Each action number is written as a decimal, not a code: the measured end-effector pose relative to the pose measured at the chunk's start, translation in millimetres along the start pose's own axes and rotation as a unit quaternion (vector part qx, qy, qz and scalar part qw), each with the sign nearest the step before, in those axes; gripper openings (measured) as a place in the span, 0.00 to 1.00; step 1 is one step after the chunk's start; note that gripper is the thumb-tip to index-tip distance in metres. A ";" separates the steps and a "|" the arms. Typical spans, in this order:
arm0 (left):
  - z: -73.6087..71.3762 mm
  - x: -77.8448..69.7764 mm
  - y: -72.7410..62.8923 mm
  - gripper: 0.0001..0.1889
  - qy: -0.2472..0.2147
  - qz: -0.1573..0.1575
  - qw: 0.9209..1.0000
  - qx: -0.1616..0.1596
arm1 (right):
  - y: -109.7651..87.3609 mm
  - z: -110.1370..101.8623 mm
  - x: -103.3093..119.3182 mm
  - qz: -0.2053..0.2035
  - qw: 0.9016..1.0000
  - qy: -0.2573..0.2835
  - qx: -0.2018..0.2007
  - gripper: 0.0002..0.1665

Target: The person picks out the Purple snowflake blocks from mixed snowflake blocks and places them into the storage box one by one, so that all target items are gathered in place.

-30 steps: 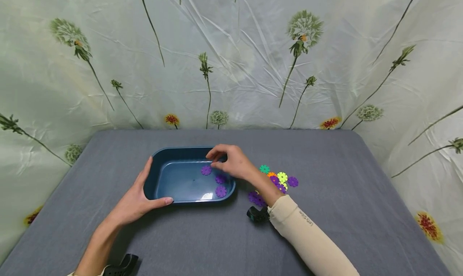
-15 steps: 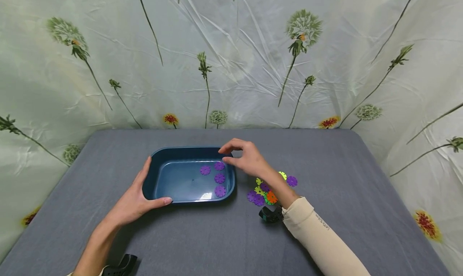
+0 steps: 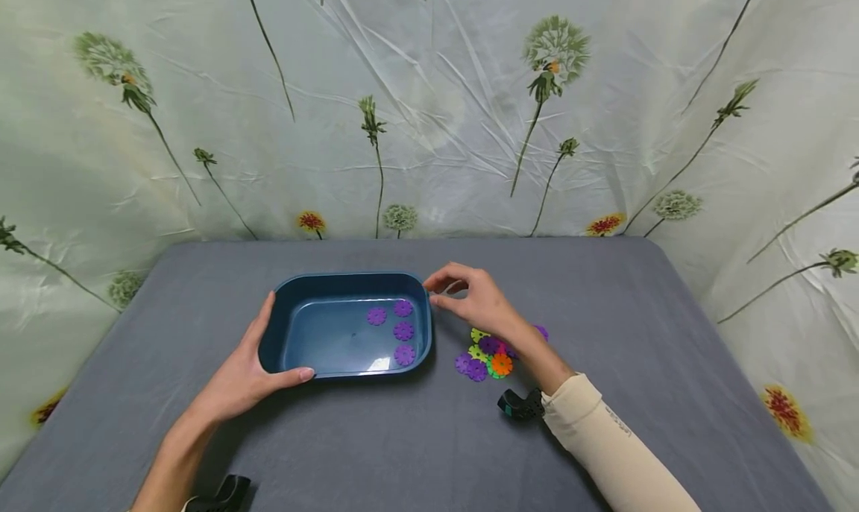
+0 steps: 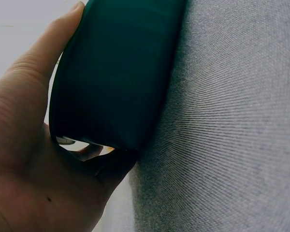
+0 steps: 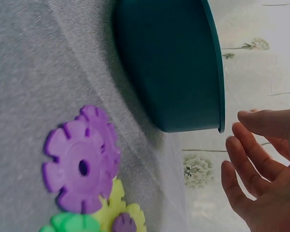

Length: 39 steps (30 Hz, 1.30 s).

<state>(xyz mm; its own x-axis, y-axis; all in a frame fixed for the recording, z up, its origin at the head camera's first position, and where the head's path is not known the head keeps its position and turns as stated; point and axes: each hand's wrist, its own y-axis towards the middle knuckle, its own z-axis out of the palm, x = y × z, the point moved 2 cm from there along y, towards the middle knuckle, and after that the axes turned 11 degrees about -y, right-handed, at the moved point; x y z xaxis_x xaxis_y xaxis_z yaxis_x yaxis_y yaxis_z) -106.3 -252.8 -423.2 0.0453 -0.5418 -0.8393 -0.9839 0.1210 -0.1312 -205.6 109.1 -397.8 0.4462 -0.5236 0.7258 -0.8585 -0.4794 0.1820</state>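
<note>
A blue rectangular plastic tub (image 3: 322, 340) with rounded corners stands on the cloth-covered table. My left hand (image 3: 235, 381) grips its left end, thumb along the near rim and fingers round the far side; the left wrist view shows this hand (image 4: 48, 169) against the tub wall. Several purple notched plastic discs (image 3: 404, 331) lie flat at the tub's right end. My right hand (image 3: 479, 299) is just outside the far right corner. In the right wrist view that hand (image 5: 266, 164) holds nothing, its fingers loosely bent near the rim.
Right of the tub lies a loose pile of notched discs in purple, yellow, green and orange (image 3: 501, 364), partly under my right forearm. A purple disc (image 5: 63, 162) tops it in the right wrist view. A flowered cloth (image 3: 456, 124) hangs behind the table.
My right hand has drawn back rightward out of the tub, leaving another purple disc at the far right inside. My left hand keeps its grip on the tub.
</note>
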 end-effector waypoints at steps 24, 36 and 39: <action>0.6 -1.7 -0.2 0.71 0.000 -0.003 1.000 -0.005 | -32.5 -10.1 -23.5 0.029 0.999 -0.014 -0.001 0.11; 0.4 -1.9 -0.3 0.71 0.000 -0.006 1.000 -0.005 | -40.9 -12.5 -27.1 0.034 0.999 -0.024 0.007 0.11; 0.6 -2.0 -0.4 0.71 0.001 -0.006 1.000 -0.006 | -43.5 -12.3 -29.9 0.036 0.999 -0.026 0.007 0.11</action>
<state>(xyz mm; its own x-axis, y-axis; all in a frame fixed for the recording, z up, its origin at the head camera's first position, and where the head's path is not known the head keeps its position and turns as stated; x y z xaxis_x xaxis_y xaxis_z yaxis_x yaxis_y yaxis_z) -105.9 -251.2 -421.8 0.0566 -0.5449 -0.8366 -0.9854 0.1045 -0.1347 -184.7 154.3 -419.2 0.3961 -0.5923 0.7016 -0.8852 -0.4494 0.1203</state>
